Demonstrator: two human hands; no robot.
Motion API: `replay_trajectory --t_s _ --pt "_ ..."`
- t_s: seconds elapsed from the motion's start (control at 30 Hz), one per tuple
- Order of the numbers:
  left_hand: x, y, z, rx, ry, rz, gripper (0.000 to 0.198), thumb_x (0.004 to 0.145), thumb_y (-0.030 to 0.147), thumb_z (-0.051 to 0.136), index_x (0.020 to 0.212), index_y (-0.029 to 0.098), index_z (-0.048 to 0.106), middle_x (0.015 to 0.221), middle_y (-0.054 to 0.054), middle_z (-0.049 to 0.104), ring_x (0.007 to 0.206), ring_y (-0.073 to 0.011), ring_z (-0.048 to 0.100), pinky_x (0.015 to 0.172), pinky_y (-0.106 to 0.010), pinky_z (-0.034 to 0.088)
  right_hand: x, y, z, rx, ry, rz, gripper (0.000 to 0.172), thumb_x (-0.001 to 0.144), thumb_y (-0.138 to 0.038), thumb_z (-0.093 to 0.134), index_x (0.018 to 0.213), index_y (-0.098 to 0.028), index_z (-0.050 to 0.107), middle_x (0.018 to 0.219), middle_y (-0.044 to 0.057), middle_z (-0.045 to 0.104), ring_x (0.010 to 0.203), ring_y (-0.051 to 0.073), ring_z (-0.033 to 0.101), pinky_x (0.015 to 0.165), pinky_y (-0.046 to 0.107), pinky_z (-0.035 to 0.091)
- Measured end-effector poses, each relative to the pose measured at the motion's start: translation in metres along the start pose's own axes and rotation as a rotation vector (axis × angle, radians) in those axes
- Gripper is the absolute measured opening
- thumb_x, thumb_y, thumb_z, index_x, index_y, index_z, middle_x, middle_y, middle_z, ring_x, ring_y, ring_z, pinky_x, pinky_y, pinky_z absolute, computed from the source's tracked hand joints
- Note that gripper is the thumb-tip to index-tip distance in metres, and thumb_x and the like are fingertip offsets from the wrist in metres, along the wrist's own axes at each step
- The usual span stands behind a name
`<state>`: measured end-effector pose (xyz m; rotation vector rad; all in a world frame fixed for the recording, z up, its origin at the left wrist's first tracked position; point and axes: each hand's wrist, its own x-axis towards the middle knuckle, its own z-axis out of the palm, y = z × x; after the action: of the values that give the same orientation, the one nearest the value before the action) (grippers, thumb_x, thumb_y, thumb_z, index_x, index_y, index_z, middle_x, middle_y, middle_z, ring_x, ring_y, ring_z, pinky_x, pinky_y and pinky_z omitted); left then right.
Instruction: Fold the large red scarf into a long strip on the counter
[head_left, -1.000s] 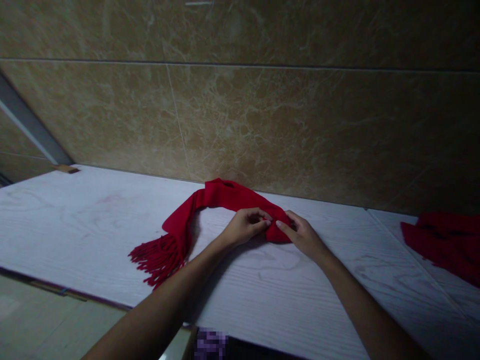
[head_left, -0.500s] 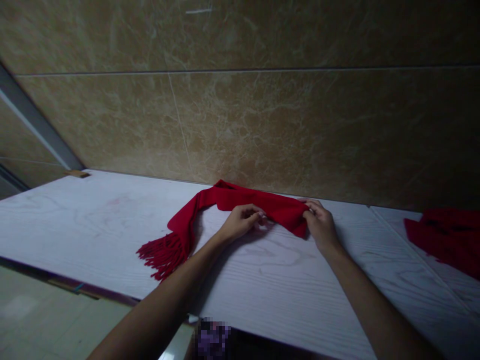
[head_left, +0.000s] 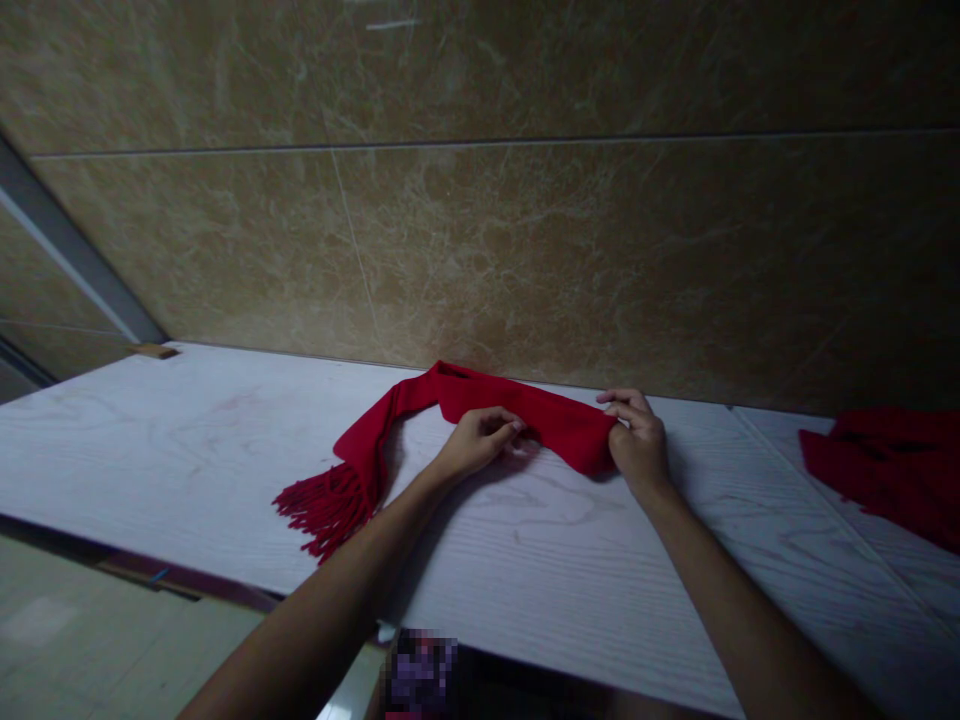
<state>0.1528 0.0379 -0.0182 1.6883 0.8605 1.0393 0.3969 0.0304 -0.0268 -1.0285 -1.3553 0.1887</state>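
Observation:
A red fringed scarf [head_left: 450, 395] lies bent on a white wood-grain table [head_left: 187, 450], its tassels [head_left: 322, 505] hanging toward the front left. My left hand [head_left: 480, 440] is closed in a pinch on the scarf's near edge, around its middle. At the folded right end of the scarf, my right hand [head_left: 637, 435] grips the cloth with curled fingers. Between my hands the scarf is stretched into a flat band.
More red cloth [head_left: 885, 470] lies at the table's right edge. A marbled tan wall [head_left: 525, 250] rises right behind the table. A small wooden block [head_left: 154, 350] sits at the back left corner. The floor shows past the table's front edge at lower left.
My right hand has moved rightward, drawing the scarf's folded end out so the band between my hands is longer. My left hand has stayed nearly in place.

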Motion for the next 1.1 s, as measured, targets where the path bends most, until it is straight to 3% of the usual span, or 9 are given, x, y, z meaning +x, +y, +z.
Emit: replay_trajectory --t_s 0.13,0.3,0.43,0.57,0.67,0.8,0.9,1.0,1.1 --pt "0.001 -0.003 0.000 0.030 -0.004 0.012 0.038 0.087 0.052 0.068 0.092 0.015 0.072 0.078 -0.006 0.075 0.066 -0.0161 0.066 0.060 -0.024 0.051 0.001 -0.004 -0.001 0.009 -0.029 0.056 0.011 0.059 -0.020 0.047 0.058 -0.024 0.057 0.077 0.003 0.061 0.084 0.023 0.058 0.080 0.036 0.046" --pt "0.002 -0.007 -0.001 0.073 -0.008 0.016 0.039 0.088 0.054 0.068 0.093 0.015 0.073 0.086 -0.009 0.077 0.069 -0.0170 0.068 0.060 -0.024 0.051 0.003 -0.009 -0.005 0.033 -0.110 0.131 0.015 0.068 -0.029 0.045 0.060 -0.025 0.056 0.067 0.002 0.058 0.073 0.022 0.057 0.071 0.034 0.045" --pt "0.002 -0.007 -0.001 0.067 -0.016 0.011 0.039 0.089 0.053 0.068 0.095 0.015 0.074 0.082 -0.008 0.076 0.066 -0.0158 0.067 0.058 -0.023 0.050 0.000 -0.016 -0.005 -0.091 -0.207 0.248 0.039 0.085 -0.052 0.046 0.061 -0.025 0.062 0.070 0.006 0.069 0.080 0.026 0.064 0.076 0.036 0.048" --pt "0.002 -0.007 -0.001 0.067 -0.006 0.039 0.038 0.089 0.051 0.069 0.093 0.014 0.074 0.082 -0.008 0.076 0.066 -0.0157 0.066 0.058 -0.023 0.050 -0.002 -0.023 -0.005 -0.375 -0.423 0.243 0.062 0.090 -0.074 0.044 0.056 -0.025 0.061 0.060 0.007 0.066 0.066 0.024 0.062 0.066 0.035 0.043" --pt "0.001 -0.007 -0.001 0.063 -0.007 0.051 0.039 0.090 0.052 0.068 0.089 0.014 0.073 0.079 -0.007 0.074 0.064 -0.0149 0.065 0.059 -0.024 0.049 -0.003 -0.022 -0.007 -0.489 -0.570 0.158 0.054 0.087 -0.072 0.056 0.067 -0.024 0.072 0.067 0.005 0.072 0.066 0.023 0.065 0.067 0.034 0.044" --pt "0.001 -0.005 0.000 0.015 -0.033 0.030 0.039 0.089 0.053 0.067 0.089 0.014 0.070 0.077 -0.005 0.072 0.058 -0.0127 0.061 0.054 -0.022 0.047 -0.004 -0.016 -0.008 -0.476 -0.607 0.065 0.036 0.080 -0.060 0.072 0.090 -0.026 0.081 0.085 0.008 0.080 0.076 0.027 0.072 0.074 0.038 0.051" --pt "0.001 -0.005 0.000 -0.009 -0.038 0.026 0.037 0.089 0.051 0.067 0.088 0.014 0.069 0.076 -0.004 0.071 0.055 -0.0117 0.059 0.051 -0.021 0.045 -0.007 -0.013 -0.007 -0.394 -0.630 -0.051 0.030 0.082 -0.040 0.070 0.106 -0.026 0.081 0.100 0.009 0.081 0.087 0.028 0.074 0.083 0.040 0.054" --pt "0.002 -0.005 0.000 0.009 -0.027 0.048 0.035 0.090 0.049 0.066 0.087 0.014 0.069 0.074 -0.004 0.070 0.056 -0.0112 0.058 0.053 -0.021 0.045 -0.008 -0.016 -0.004 -0.336 -0.645 -0.090 0.030 0.079 -0.027 0.063 0.103 -0.025 0.081 0.104 0.008 0.081 0.091 0.026 0.074 0.088 0.040 0.054" --pt "0.002 -0.006 0.000 0.005 -0.033 0.031 0.035 0.090 0.049 0.067 0.088 0.014 0.070 0.074 -0.004 0.071 0.057 -0.0121 0.060 0.054 -0.022 0.047 -0.006 -0.024 -0.003 -0.202 -0.575 -0.005 0.023 0.070 -0.024 0.064 0.087 -0.025 0.080 0.092 0.005 0.080 0.084 0.025 0.071 0.084 0.038 0.054"
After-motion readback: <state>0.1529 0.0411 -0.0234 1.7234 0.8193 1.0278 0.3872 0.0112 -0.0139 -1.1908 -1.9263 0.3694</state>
